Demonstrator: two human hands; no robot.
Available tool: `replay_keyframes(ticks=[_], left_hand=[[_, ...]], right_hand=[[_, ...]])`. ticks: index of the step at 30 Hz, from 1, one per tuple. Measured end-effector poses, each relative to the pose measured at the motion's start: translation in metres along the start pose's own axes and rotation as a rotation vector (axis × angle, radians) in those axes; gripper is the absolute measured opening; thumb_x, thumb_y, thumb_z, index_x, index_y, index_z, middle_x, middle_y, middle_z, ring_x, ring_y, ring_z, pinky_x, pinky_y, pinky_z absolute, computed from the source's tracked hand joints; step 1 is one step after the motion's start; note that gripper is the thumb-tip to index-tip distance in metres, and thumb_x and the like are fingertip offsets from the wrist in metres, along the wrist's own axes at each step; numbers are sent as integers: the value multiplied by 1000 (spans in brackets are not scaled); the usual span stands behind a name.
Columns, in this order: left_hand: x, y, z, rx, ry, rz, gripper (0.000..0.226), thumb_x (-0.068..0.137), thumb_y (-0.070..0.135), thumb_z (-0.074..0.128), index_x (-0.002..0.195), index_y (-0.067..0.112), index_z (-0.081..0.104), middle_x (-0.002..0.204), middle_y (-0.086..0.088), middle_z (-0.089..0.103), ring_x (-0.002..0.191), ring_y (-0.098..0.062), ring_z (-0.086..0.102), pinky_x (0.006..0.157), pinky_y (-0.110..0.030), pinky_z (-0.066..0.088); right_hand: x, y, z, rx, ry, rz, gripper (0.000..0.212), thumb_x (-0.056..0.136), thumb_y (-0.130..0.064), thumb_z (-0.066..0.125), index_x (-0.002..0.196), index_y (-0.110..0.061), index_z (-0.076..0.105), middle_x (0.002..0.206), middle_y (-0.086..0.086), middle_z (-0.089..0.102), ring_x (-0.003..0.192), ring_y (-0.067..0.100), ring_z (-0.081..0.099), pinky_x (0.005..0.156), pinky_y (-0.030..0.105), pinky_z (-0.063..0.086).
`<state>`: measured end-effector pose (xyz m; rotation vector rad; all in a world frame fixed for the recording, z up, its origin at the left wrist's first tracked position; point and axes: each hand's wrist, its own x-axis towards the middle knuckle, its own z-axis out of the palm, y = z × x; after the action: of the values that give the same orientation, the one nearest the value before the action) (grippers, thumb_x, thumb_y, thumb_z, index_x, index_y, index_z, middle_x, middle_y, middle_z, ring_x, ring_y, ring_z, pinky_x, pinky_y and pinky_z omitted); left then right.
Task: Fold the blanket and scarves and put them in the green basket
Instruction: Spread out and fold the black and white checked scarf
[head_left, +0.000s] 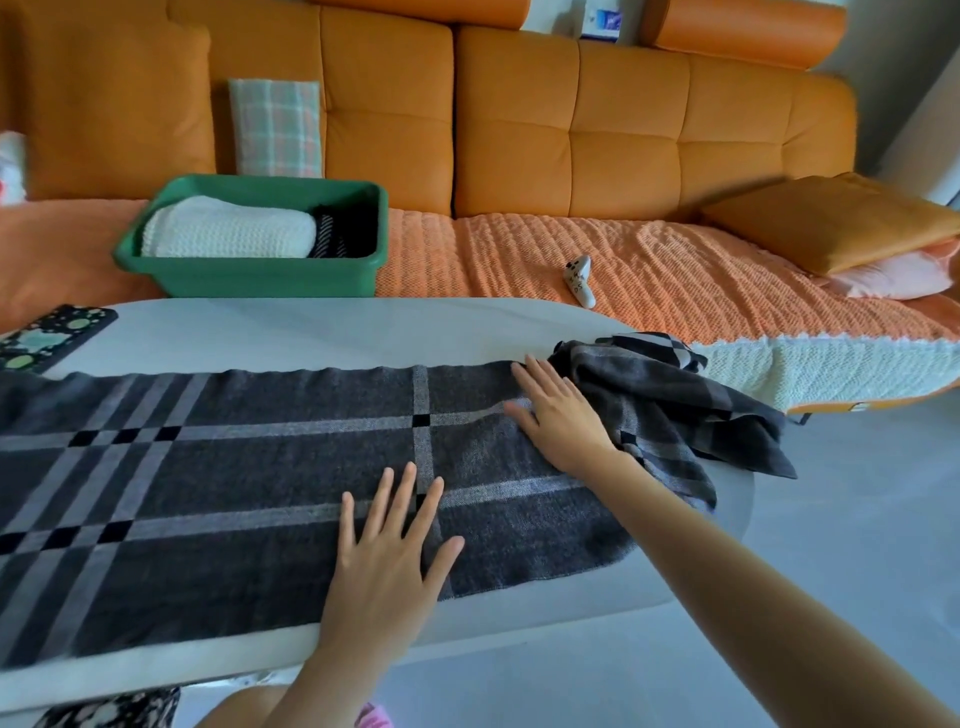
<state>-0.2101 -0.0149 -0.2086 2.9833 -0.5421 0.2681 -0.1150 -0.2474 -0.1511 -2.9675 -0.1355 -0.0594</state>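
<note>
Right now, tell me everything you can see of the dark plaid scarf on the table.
The scarf is charcoal, woolly-looking woven cloth with pale grey stripes crossing in a plaid and black squares at the crossings. It lies spread flat lengthwise on the white table; its left part runs out of view, its right end is bunched and droops over the table's edge. The left hand and right hand both rest flat on it.

A grey plaid scarf (234, 467) lies flat along the table (311, 327), right end bunched. Beyond its far edge, the green basket (249, 278) holds a folded white blanket (228, 234) and a dark scarf (343, 234).
</note>
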Motion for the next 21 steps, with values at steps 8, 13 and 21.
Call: replay_keyframes(ticks=[8, 13, 21], left_hand=[[-1, 1, -1, -14, -3, -9, 62, 93, 63, 14, 141, 29, 35, 148, -2, 33, 136, -23, 30, 107, -50, 12], [0, 0, -2, -14, -13, -9, 63, 93, 63, 15, 140, 28, 37, 147, -3, 35, 135, -24, 33, 107, -50, 12], [0, -1, -2, -23, -10, -2, 64, 93, 63, 15, 139, 27, 39, 146, -4, 37, 134, -24, 35, 106, -50, 13]], right_hand=[[-94, 30, 21, -78, -68, -10, 91, 69, -75, -26, 147, -33, -5, 151, -15, -18, 141, 6, -22, 115, 26, -15], [-114, 34, 22, -88, -38, 40, 98, 64, -76, -31, 147, -33, -3, 154, -12, -15, 141, 9, -20, 117, 28, -10], [-117, 39, 4, -73, 105, 46, 82, 82, -71, -3, 149, -26, 9, 156, -7, -7, 144, 14, -12, 119, 36, -1]])
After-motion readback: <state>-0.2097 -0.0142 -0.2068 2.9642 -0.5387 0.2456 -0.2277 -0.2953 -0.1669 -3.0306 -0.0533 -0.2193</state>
